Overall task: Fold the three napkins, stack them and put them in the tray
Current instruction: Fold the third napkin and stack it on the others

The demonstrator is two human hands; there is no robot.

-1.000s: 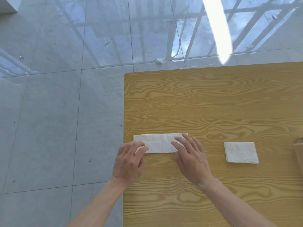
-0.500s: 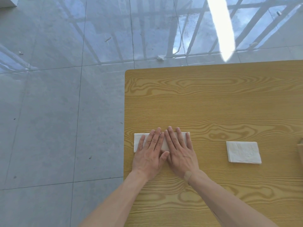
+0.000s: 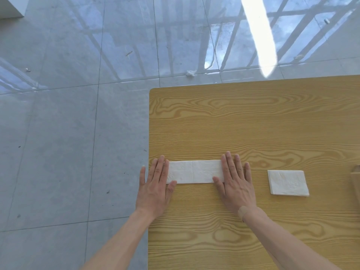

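Observation:
A white napkin (image 3: 194, 171) folded into a long strip lies flat near the table's left edge. My left hand (image 3: 155, 187) presses palm-down on its left end, fingers spread, partly over the table's edge. My right hand (image 3: 236, 182) lies flat on the strip's right end. To the right rests a smaller folded white napkin stack (image 3: 287, 182), apart from both hands. A sliver of a brown tray (image 3: 356, 180) shows at the right frame edge.
The wooden table (image 3: 253, 123) ends at its left edge right beside my left hand; grey tiled floor (image 3: 68, 133) lies beyond. A small white scrap (image 3: 190, 73) lies on the floor past the table's far edge.
Both hands were side by side on the middle of the strip half a second ago; they have slid apart to its two ends, flattening it.

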